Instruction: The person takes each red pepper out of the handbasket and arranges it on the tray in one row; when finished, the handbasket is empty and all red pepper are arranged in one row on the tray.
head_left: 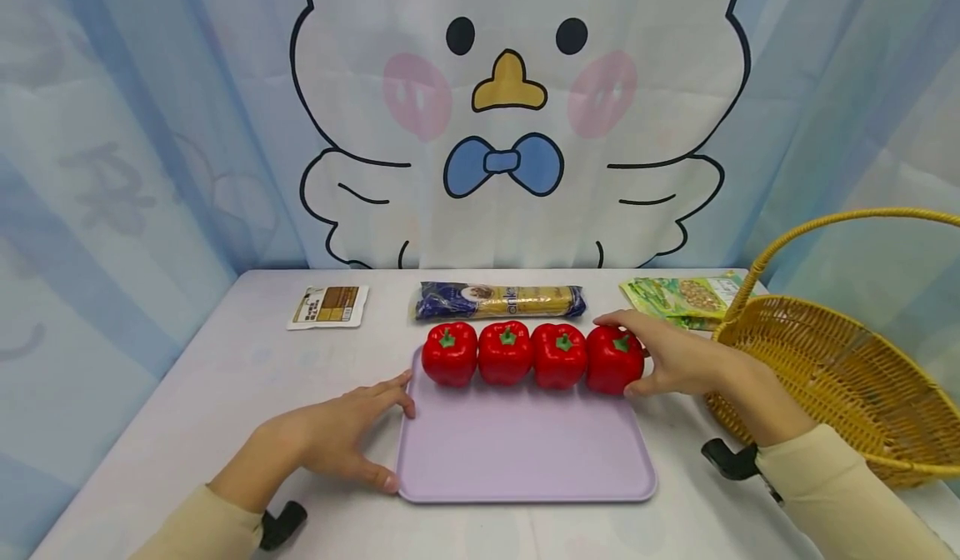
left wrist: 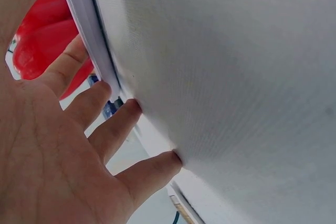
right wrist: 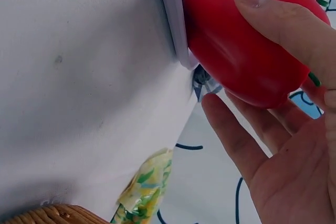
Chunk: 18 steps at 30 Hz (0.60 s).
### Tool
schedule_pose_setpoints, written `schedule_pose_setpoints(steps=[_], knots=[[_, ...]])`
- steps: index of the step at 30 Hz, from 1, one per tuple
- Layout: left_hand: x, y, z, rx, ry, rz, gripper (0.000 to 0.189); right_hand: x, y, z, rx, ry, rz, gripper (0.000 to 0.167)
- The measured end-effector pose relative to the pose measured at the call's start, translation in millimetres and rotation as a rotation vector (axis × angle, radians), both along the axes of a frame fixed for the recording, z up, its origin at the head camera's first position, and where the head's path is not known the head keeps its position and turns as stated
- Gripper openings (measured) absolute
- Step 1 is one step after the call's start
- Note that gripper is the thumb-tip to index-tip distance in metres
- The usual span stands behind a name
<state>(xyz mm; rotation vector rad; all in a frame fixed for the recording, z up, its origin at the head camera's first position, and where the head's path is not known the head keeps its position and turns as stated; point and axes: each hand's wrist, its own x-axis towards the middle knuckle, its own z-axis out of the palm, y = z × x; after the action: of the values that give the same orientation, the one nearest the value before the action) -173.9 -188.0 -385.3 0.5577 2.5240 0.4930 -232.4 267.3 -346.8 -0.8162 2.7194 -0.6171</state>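
Several red bell peppers with green stems stand in a row along the far edge of a pale purple tray. At the row's right end, my right hand holds the last bell pepper, thumb on the near side and fingers around the far side. The right wrist view shows the thumb laid on this red pepper, which sits over the tray's corner. My left hand rests at the tray's left side, fingers spread and touching the edge and table, as the left wrist view also shows.
A yellow wicker basket with a tall handle stands at the right. Behind the tray lie a pasta packet, a brown-and-white pouch and green-yellow packets. A curtain with a cartoon bird hangs behind the table.
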Motion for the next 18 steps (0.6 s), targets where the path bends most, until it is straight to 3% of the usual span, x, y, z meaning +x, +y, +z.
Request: schedule_pose_setpoints(steps=[13, 18], knots=[[2.1, -2.3, -3.3, 0.015, 0.008, -0.001, 0.072, 3.2, -3.3, -1.0, 0.000, -0.071, -0.020, 0.112], [4.7, -1.2, -8.2, 0.042, -0.003, -0.004, 0.091, 7.3, 0.0, 0.8, -0.018, -0.075, -0.029, 0.114]])
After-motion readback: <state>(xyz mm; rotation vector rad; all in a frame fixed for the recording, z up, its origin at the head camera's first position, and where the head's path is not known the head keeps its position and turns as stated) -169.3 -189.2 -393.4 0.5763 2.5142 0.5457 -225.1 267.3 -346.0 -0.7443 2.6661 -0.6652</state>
